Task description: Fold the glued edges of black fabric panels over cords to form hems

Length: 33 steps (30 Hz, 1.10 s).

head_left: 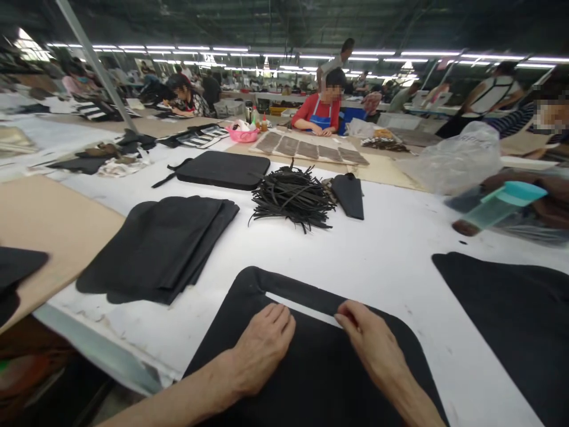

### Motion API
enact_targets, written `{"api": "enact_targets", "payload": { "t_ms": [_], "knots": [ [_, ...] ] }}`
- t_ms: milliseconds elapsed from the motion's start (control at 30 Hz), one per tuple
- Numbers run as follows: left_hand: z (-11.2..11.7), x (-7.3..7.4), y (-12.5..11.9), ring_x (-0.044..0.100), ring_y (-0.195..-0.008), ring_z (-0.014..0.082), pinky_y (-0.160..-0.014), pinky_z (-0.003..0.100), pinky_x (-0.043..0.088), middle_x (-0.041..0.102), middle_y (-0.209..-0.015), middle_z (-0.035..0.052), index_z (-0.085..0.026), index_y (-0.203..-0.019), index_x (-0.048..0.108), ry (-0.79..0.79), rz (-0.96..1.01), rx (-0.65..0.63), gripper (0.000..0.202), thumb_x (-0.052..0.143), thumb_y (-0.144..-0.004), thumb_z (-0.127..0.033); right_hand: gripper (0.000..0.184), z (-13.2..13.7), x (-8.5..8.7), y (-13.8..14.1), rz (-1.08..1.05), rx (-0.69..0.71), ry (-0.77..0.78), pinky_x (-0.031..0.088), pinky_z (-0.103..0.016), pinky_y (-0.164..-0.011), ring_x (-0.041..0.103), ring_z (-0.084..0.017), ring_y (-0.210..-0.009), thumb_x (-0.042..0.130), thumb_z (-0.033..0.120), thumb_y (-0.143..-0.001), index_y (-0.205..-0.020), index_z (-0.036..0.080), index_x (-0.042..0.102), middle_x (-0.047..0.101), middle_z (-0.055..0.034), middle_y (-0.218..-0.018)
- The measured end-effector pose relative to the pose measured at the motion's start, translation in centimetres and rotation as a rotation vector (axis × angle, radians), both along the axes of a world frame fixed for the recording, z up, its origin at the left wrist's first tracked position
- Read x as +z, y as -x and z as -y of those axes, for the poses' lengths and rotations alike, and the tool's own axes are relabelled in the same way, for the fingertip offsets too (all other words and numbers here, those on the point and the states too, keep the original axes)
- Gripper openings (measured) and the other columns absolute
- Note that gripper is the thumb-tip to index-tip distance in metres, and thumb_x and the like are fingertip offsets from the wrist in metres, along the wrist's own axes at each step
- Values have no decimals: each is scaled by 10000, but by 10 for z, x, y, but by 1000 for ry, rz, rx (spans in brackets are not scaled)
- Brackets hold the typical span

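Note:
A black panel (320,373) with rounded corners lies flat on the white table in front of me. Near its far edge runs a narrow white strip (306,309); I cannot tell whether it is a slot or a piece laid on. My left hand (267,341) rests on the panel, its fingers bent and pressed together at the near edge of the strip. At the strip's right end, my right hand (367,329) is closed, thumb and forefinger pinching the panel's edge there. The fingertips are partly hidden on both hands.
Beyond the panel lie a stack of black pieces (155,249), a heap of thin black strips (293,198) and a black padded piece (224,169). To the right are another black panel (511,314) and a bottle with a turquoise lid (493,204). A co-worker (320,110) sits opposite.

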<state>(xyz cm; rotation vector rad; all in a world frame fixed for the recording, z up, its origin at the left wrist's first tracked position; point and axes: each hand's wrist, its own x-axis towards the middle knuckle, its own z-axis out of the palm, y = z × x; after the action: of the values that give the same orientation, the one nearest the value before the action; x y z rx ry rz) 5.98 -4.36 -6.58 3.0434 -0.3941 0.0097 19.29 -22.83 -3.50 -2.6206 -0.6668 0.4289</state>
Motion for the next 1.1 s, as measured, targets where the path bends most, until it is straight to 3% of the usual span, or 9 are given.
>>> {"api": "enact_targets", "payload": {
  "t_ms": [167,333,800,1100],
  "knots": [
    [-20,-29,15,432,-1202,286,-1028,422,327,503,-1259,187,-90,-1200,458,-43,156,191,376,454,-832,-161,106,-85,-6,18,-18,240,-150,336,-265,-694,522,-150,-761,457,257,-811,-737,231,529,581,13,-776],
    [-20,-36,18,476,-1173,296,-1001,431,379,542,-1219,192,-96,-1172,498,-57,202,289,335,463,-869,-233,82,-134,-29,17,-24,275,-109,334,-246,-707,525,-139,-771,487,187,-779,-733,218,546,599,6,-785],
    [-16,-38,22,442,-1195,309,-1037,453,317,535,-1224,185,-87,-1190,491,-101,181,300,356,407,-892,-264,69,-150,-31,10,-59,244,46,295,-243,-581,515,-131,-673,563,247,-740,-687,208,541,589,12,-673],
    [-18,-21,22,470,-1140,264,-1061,516,270,573,-1178,96,-170,-1141,530,-47,200,340,319,511,-840,-273,83,-149,-30,13,53,241,91,322,-281,-604,564,-179,-720,558,272,-780,-739,205,584,635,-28,-752]
  ]
}}
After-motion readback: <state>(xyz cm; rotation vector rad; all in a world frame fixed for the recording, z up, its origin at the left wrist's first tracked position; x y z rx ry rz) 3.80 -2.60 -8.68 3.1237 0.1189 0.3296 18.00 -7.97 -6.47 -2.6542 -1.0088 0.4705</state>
